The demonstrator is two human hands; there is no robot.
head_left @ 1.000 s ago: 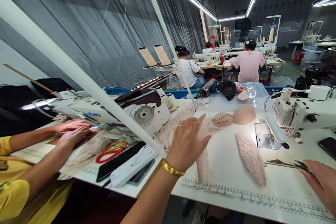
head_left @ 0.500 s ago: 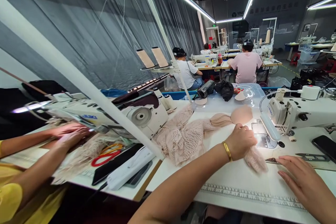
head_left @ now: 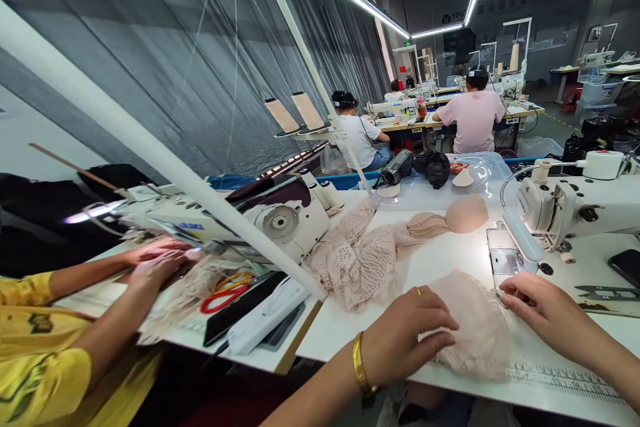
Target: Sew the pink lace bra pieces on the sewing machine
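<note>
A sheer beige fabric piece (head_left: 467, 323) lies spread flat on the white table in front of the sewing machine (head_left: 560, 207). My left hand (head_left: 405, 333), with a gold bracelet and ring, is at the fabric's left edge, its fingers apart and curving over it. My right hand (head_left: 543, 307) is by the fabric's right edge, just in front of the metal needle plate (head_left: 503, 260). Its thumb and forefinger are pinched together; something small and dark shows between the fingers, too hidden to name. Beyond the fabric lie beige cup pads (head_left: 467, 215) and a heap of beige lace (head_left: 355, 267).
Thread snips (head_left: 607, 293) and a black phone (head_left: 626, 267) lie at the right. A ruler strip (head_left: 565, 377) runs along the front edge. At the left, a co-worker's hands (head_left: 160, 263) work at another machine, near red-handled scissors (head_left: 225, 297). A thread stand pole (head_left: 200, 193) crosses between.
The bunched fabric now lies spread out nearer the front edge. My left hand has come down and left from it and opened. My right hand has moved up-left and pinched its fingers.
</note>
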